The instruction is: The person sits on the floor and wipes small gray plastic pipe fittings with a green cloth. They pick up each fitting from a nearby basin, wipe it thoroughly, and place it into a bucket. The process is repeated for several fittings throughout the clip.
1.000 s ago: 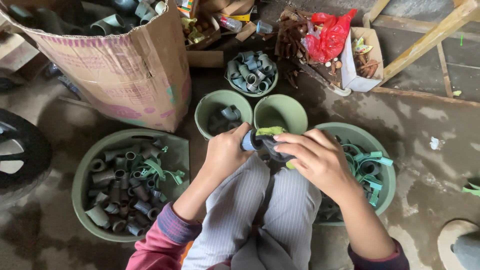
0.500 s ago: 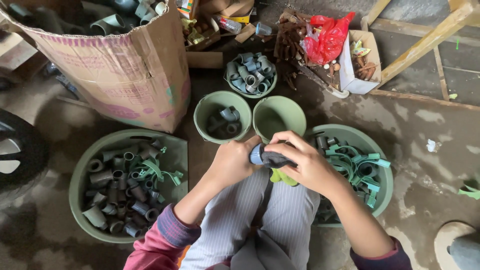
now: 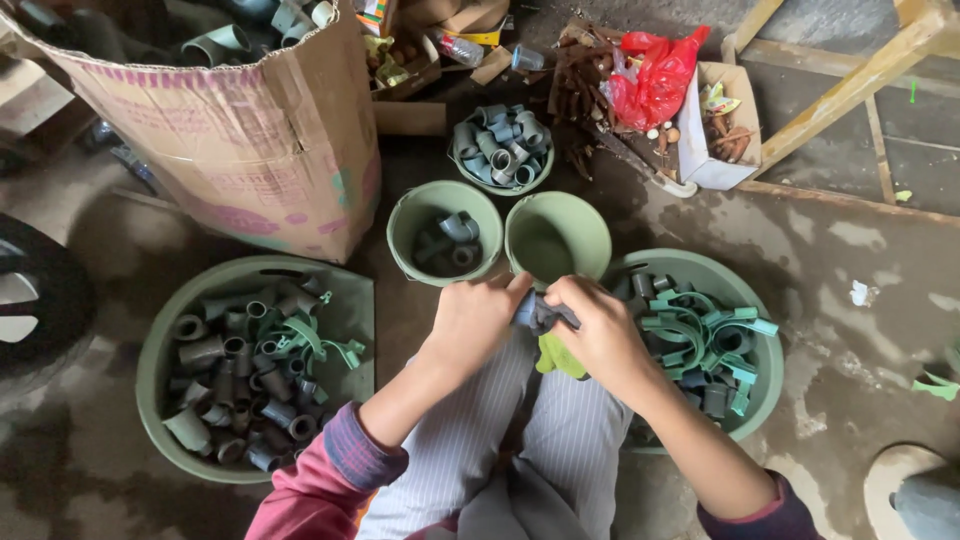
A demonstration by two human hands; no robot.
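Both hands meet above my lap. My left hand [image 3: 472, 318] and my right hand [image 3: 598, 335] are closed together on one grey pipe fitting [image 3: 540, 312], most of it hidden by the fingers. A yellow-green scrap [image 3: 560, 357] hangs just under my right hand. Directly beyond the hands stand two small green bowls: the left bowl [image 3: 410, 215] holds a few grey fittings, the right bowl [image 3: 590, 228] looks empty.
A large green basin [image 3: 160, 340] of grey fittings sits at the left, another basin [image 3: 765, 350] with green clamps and fittings at the right. Farther back are a third small bowl [image 3: 462, 165] of fittings, a big cardboard box [image 3: 240, 150], a red bag [image 3: 655, 85] and wooden beams [image 3: 850, 85].
My hands have stayed together on the fitting and turned it. The yellow-green scrap, above the hands a second ago, now hangs below my right hand.
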